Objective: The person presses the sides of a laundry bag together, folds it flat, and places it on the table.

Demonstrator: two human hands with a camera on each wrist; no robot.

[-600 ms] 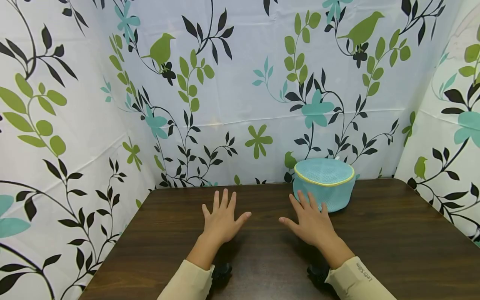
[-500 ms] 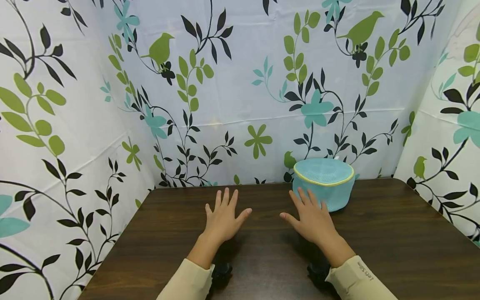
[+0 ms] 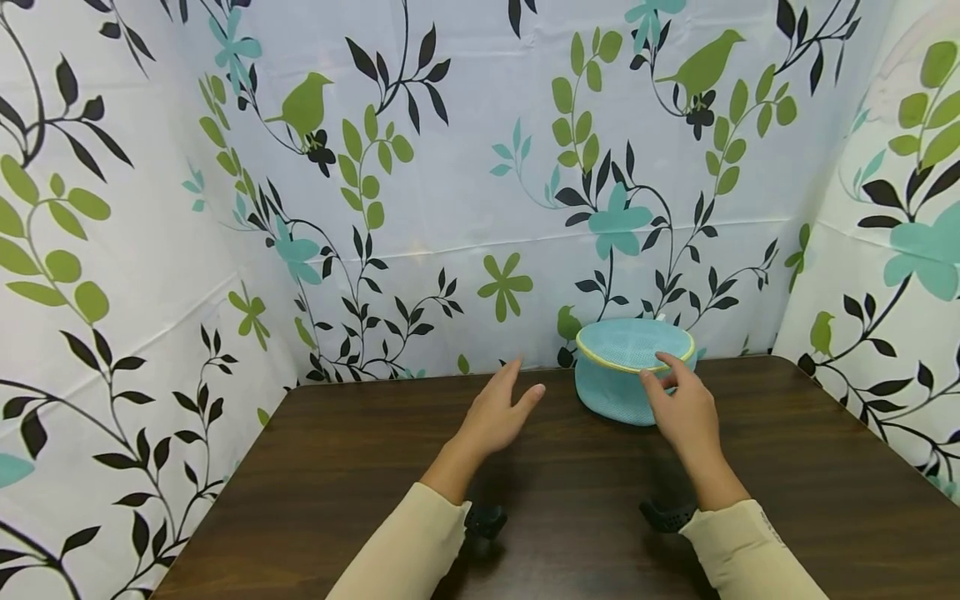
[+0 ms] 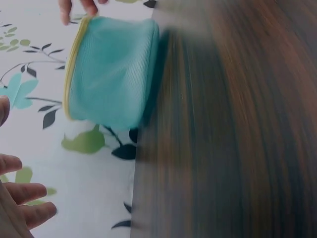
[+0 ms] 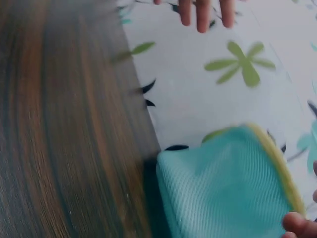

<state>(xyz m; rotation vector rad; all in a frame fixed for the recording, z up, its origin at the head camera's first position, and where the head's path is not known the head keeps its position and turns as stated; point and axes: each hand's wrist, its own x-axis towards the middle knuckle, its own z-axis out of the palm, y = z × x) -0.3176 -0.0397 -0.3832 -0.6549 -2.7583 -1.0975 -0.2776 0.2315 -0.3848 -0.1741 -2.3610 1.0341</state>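
A light blue mesh basket (image 3: 615, 396) with a yellow rim stands at the back of the table, right of the middle. My right hand (image 3: 686, 412) is at its front right, thumb and fingers parted and slightly bent, overlapping the rim in the head view. In the right wrist view the thumb tip (image 5: 295, 223) is right by the yellow edge. To the left of the basket my left hand (image 3: 491, 417) hovers over the table, fingers extended and thumb apart, holding nothing. The left wrist view shows its fingers (image 4: 29, 193) well away from the mesh side (image 4: 114, 74).
The dark wooden table (image 3: 360, 467) ends just behind the basket. Behind it hangs a white cloth (image 3: 442, 200) printed with leaves, flowers and birds, which also runs along both sides. Each wrist carries a black device (image 3: 486, 521) below the cream sleeve.
Both hands have shifted right from their spread pose over the table. The right hand has come to the basket's rim, the left hand closer to its left side. The head view has turned slightly.
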